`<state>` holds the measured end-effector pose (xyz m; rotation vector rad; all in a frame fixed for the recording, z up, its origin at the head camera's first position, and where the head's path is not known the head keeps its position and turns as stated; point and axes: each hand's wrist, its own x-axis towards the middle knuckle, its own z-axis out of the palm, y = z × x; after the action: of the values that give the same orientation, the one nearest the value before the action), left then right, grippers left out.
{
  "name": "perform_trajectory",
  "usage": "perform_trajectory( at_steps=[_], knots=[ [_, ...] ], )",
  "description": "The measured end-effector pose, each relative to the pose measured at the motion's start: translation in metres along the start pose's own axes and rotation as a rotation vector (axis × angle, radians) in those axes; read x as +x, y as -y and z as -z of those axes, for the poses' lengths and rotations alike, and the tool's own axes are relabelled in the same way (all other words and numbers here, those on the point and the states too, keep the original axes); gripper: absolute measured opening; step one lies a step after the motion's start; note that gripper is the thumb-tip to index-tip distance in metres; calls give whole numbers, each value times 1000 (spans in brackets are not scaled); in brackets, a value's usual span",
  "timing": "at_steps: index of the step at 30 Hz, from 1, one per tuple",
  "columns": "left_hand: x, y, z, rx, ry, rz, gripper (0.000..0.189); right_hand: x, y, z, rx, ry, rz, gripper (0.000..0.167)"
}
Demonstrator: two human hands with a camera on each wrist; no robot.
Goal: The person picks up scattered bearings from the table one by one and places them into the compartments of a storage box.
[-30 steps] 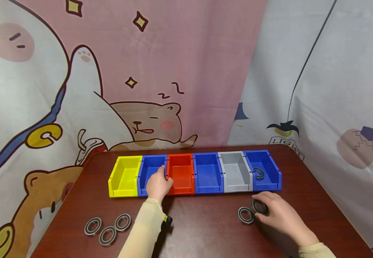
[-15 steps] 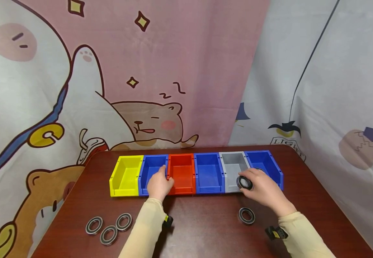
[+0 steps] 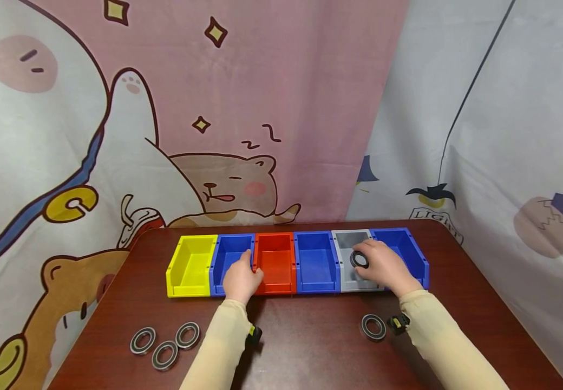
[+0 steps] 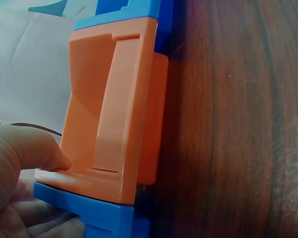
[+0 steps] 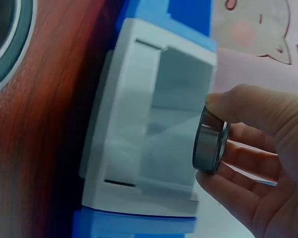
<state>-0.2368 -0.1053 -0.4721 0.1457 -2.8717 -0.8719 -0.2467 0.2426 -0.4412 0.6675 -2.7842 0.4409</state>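
Note:
My right hand (image 3: 384, 265) pinches a ball bearing (image 3: 359, 259) between thumb and fingers, over the grey bin (image 3: 349, 238). In the right wrist view this bearing (image 5: 209, 141) is seen edge-on at the mouth of the grey bin (image 5: 121, 114). My left hand (image 3: 241, 279) grips the side walls where the red bin (image 3: 274, 260) meets the left-hand blue bin (image 3: 233, 244). Its thumb reaches into the red bin (image 4: 119, 109) in the left wrist view, with the other fingers partly hidden on the blue side. One loose bearing (image 3: 373, 327) lies on the table before the grey bin.
Three bearings (image 3: 165, 355) lie together at the table's left. The row of bins also has a yellow bin (image 3: 192, 262) on the left end, a middle blue bin (image 3: 316, 262), and a blue bin (image 3: 400, 246) on the right end, partly behind my right hand. A printed curtain (image 3: 286, 108) hangs behind.
My right hand has lifted one bearing off the table beside the other and carried it forward and left over the grey bin. The left hand keeps its place.

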Motion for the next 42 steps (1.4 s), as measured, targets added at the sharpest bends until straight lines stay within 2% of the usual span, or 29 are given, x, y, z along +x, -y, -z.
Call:
perform_trajectory(
  at_steps=[16,30,37,42],
  knots=[
    [-1,1,-1,8,-16,-11,60,19,-8,-30,-83,74,9,43],
    [-1,0,-1,3,5,5,61,28,-6,-38,-169,158,-1,34],
    [-2,0,0,-2,5,6,61,31,-4,-41,-167,217,-50,38],
    [-1,0,0,-4,5,7,61,32,-5,-45,-184,236,-48,36]
  ],
)
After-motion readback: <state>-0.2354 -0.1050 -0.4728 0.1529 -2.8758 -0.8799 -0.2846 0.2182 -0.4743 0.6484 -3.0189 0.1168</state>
